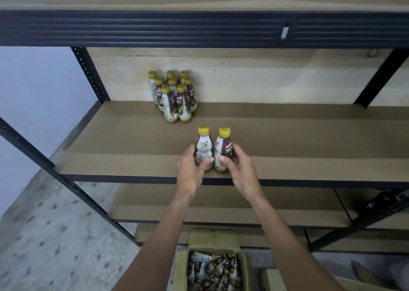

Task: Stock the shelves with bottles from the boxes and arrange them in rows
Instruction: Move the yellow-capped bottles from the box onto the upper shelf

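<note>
Bottles (203, 144) on the seemingly wooden shelf (132, 149), left hand (191, 171) and right hand (240, 169) each gripping one

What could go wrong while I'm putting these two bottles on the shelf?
The left bottle and right bottle are near the shelf's front edge; a nudge could drop them toward the box below. Pushing them back carelessly could topple the rear group.

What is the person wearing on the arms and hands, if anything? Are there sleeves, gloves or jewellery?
Nothing worn shows. The left hand and right hand have no gloves and no visible ring. The left forearm and right forearm are bare down to the picture's lower edge: no sleeve, watch or bracelet.
</note>
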